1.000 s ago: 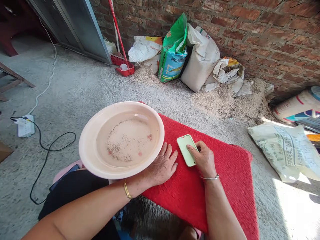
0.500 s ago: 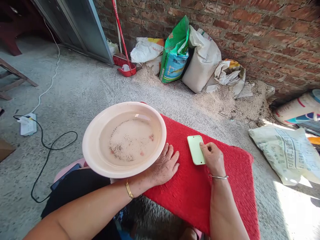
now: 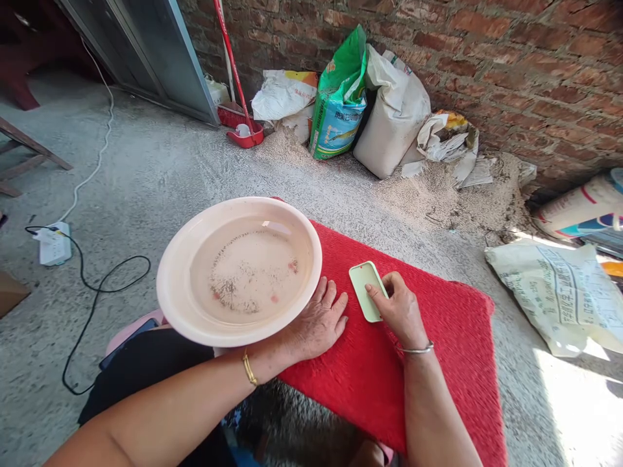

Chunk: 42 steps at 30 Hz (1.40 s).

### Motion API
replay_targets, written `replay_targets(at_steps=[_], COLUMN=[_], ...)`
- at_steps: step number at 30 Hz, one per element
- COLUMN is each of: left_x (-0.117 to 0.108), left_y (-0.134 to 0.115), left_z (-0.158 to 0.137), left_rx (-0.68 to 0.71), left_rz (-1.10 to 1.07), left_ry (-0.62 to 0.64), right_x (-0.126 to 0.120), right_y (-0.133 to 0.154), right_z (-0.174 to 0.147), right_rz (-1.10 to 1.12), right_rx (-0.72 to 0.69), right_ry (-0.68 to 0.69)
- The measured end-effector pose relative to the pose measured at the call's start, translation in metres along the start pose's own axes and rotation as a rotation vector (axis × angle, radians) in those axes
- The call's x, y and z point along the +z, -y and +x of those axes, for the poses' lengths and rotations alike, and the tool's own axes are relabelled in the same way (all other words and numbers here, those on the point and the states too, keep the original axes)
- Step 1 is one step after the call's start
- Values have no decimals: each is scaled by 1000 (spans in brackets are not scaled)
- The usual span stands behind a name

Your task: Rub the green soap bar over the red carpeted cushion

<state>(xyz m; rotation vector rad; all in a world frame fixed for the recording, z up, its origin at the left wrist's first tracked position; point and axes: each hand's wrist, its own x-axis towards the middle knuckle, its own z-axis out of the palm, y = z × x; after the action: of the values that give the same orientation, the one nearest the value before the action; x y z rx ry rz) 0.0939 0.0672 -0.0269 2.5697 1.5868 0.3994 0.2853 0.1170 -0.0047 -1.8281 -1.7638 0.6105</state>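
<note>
My left hand (image 3: 318,321) lies flat with its fingers spread on a red plush cloth (image 3: 360,383), right beside a pale pink basin (image 3: 170,295). The basin holds clear water with dark specks and a few small reddish bits at the bottom. In my right hand (image 3: 402,308) is a small light green rectangular plate with a raised rim (image 3: 363,285), gripped at its right edge with the thumb on its face. This plate is just above or against the cloth; I cannot tell which. Its underside and my right fingertips are hidden.
Against the brick wall stand a green and blue sack (image 3: 338,117), a white sack (image 3: 392,117) and a red dustpan (image 3: 248,136). Grain is spilled on the floor there. A power strip (image 3: 53,245) with cords lies at left, a printed bag (image 3: 559,288) at right.
My right hand has moved left with the green plate, nearer my left hand, and its thumb now reaches further over the plate. The left hand stays flat in place.
</note>
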Motion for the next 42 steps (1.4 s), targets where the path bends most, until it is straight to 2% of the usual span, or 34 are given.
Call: replay_targets(at_steps=[13, 21, 25, 30, 37, 40, 42], left_x=[2, -1, 0, -1, -4, -3, 0], left_y=[0, 0, 0, 1, 1, 1, 1], left_z=[0, 1, 0, 1, 2, 1, 1], left_rx=[-1, 3, 6, 11, 17, 20, 18], left_rz=[4, 20, -1, -18, -51, -48, -26], left_ry=[8, 46, 33, 42, 39, 35, 27], right_x=[1, 4, 6, 11, 9, 10, 12], right_y=[-2, 2, 3, 4, 7, 7, 7], right_z=[-3, -14, -14, -15, -17, -18, -18], right_rz=[-57, -149, -181, -159, -188, -154, -63], right_rx=[-21, -358, -438, -557, -671, -647, -511], right_ry=[67, -4, -47, -176, -190, -194, -208])
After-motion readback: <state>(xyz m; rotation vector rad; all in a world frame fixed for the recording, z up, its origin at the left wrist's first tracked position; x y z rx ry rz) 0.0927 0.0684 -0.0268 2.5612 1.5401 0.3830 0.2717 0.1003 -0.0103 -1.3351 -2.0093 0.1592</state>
